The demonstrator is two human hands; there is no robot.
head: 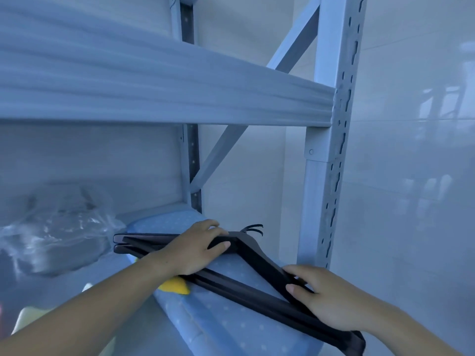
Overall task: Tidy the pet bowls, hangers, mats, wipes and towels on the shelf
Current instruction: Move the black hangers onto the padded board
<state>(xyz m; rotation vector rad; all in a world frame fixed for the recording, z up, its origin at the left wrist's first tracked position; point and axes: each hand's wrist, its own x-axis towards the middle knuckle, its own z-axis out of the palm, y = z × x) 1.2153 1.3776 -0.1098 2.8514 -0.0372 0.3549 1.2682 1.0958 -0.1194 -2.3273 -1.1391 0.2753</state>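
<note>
A stack of black hangers (259, 259) lies flat on a blue dotted mat (231, 327) on the lower level of the grey metal shelf (180, 98). The left hand (195, 249) grips the stack at the neck (hooks just beyond its fingers). The right hand (329, 301) grips the near arm. A crumpled clear plastic bag (59, 227) sits to the left.

A blurred clear plastic bag (59, 232) hides its contents; a yellow item (174, 286) lies mostly under the left forearm (102, 299); the blue dotted mat (231, 327) runs off the bottom edge.
</note>
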